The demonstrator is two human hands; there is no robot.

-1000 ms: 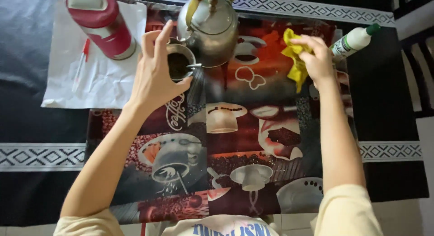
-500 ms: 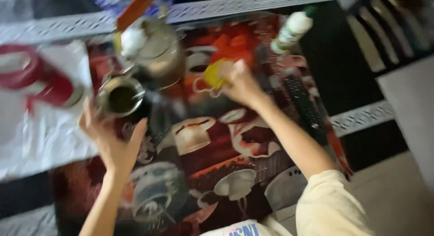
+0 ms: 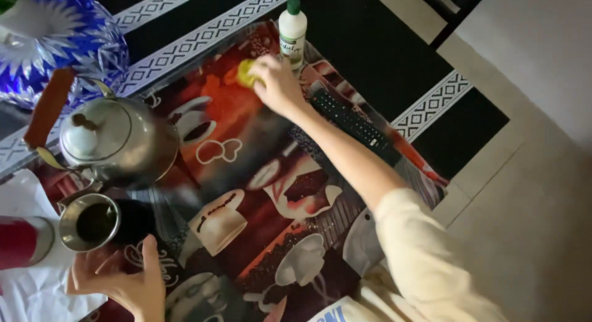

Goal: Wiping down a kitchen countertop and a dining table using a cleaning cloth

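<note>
My right hand is closed on a yellow cloth and presses it onto the coffee-print placemat near its far edge. A white bottle with a green cap stands just beyond that hand. My left hand rests open at the lower left, fingers spread, just below a small metal cup holding dark contents. It does not grip the cup. A metal kettle with a brown handle stands beside the cup.
A black remote control lies under my right forearm. A blue cut-glass vase stands at the far left. A red flask lies on white paper at the left edge. Pale floor tiles are at right.
The view has swung to the right. My left hand has let go of the metal cup and dropped below it. My right hand has moved the yellow cloth across the placemat toward the white bottle.
</note>
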